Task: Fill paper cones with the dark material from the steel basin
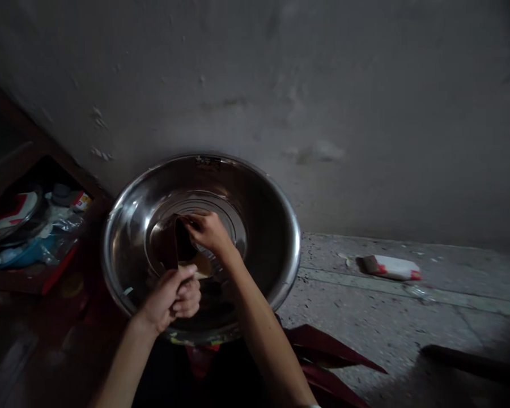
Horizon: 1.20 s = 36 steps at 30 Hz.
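A large shiny metal basin [276, 226] stands against the wall, with both hands over it. Pinched between the fingers of my right hand [208, 231] is the upper edge of a dark red folded piece [168, 243], which looks like cloth or paper. My left hand [174, 297] is closed in a fist round the lower end of the same piece, nearer to me. The piece is spread between the two hands, with a dark gap in its fold. A tan patch shows beside it over the basin's bottom; what it is cannot be made out.
At the left, a dark red cabinet [46, 277] holds plastic bags, a blue bowl [25, 253] and packets. A white and red packet [393, 267] lies on the speckled floor at the right. Dark red pointed pieces [323, 345] and a dark bar are at the lower right.
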{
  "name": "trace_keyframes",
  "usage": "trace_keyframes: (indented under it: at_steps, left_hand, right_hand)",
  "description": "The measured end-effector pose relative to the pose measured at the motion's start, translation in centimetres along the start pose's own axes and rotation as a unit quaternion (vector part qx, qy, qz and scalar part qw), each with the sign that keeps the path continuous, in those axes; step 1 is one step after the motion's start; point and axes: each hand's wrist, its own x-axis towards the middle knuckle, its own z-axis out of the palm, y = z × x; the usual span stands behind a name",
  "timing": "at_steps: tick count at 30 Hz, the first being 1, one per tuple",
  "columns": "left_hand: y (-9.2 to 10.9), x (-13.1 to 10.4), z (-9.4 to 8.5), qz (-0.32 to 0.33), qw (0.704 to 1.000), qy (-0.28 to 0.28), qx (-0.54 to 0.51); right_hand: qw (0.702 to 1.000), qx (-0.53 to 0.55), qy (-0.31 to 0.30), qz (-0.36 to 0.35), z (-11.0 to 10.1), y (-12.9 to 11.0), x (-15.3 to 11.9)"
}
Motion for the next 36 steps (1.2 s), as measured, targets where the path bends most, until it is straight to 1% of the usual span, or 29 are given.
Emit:
trace_keyframes:
  at_steps: [2,4,6,8,10,11,13,15,17,19,20,21,23,27,29,31,33,34,36]
  left_hand:
    - [1.3,0.1,-0.1,0.099,0.988,0.115,-0.008]
    - [2.0,0.6,-0.5,0.181,0.959,0.216,0.027]
    - [2.2,1.1,-0.9,0.238,0.921,0.285,0.116]
    - [2.2,1.1,-0.9,0.274,0.874,0.323,0.238]
    - [2.1,0.8,-0.6,0.298,0.821,0.337,0.351]
    - [2.2,0.7,-0.3,0.308,0.799,0.335,0.392]
    - [2.4,0.8,0.0,0.326,0.765,0.314,0.458]
    - [3.0,1.4,-0.1,0.349,0.727,0.285,0.518]
    - [3.8,2.6,-1.0,0.375,0.674,0.261,0.58]
    - [4.9,3.8,-2.6,0.399,0.624,0.24,0.628]
    - [5.5,4.3,-3.5,0.404,0.608,0.229,0.644]
    - [6.2,4.7,-4.4,0.405,0.599,0.216,0.656]
    - [7.7,5.2,-6.3,0.394,0.596,0.189,0.674]
    - [11.1,5.8,-9.4,0.341,0.603,0.144,0.706]
    - [12.9,6.5,-10.9,0.309,0.608,0.136,0.718]
    - [15.0,7.2,-12.4,0.27,0.619,0.142,0.724]
    - [17.0,7.7,-13.9,0.221,0.64,0.157,0.719]
    - [17.9,7.8,-14.7,0.193,0.657,0.167,0.709]
    - [19.3,7.8,-16.1,0.14,0.698,0.189,0.677]
  right_hand:
    - [1.0,0.0,-0.011,-0.008,-0.4,0.0,-0.4]
    - [1.0,0.008,-0.012,-0.015,-0.9,0.0,-0.5]
    - [1.0,0.016,0.001,-0.018,-1.3,0.1,-0.4]
    - [1.0,0.016,0.01,-0.022,-1.3,0.2,-0.1]
    - [1.0,0.008,0.009,-0.023,-1.1,0.1,0.4]
    - [1.0,0.003,0.008,-0.018,-0.9,0.1,0.6]
    - [1.0,-0.001,0.006,-0.001,-0.6,0.0,0.9]
    - [1.0,0.004,0.004,0.019,-0.5,0.0,1.0]
    - [0.999,0.015,0.006,0.039,-0.4,0.2,0.9]
    - [0.998,0.027,0.016,0.06,-0.4,0.5,0.8]
    - [0.997,0.036,0.023,0.071,-0.3,0.7,0.8]
    - [0.995,0.049,0.03,0.082,-0.2,0.8,0.9]
    - [0.99,0.088,0.041,0.103,0.2,1.1,1.3]
    - [0.973,0.164,0.073,0.146,1.5,0.9,1.5]
    - [0.963,0.17,0.105,0.182,2.2,0.7,0.5]
    - [0.951,0.149,0.138,0.233,2.8,0.5,-1.3]
    - [0.944,0.104,0.143,0.279,3.2,0.3,-3.5]
    - [0.945,0.077,0.132,0.29,3.3,0.3,-4.6]
    - [0.953,0.035,0.098,0.285,3.5,0.3,-6.1]
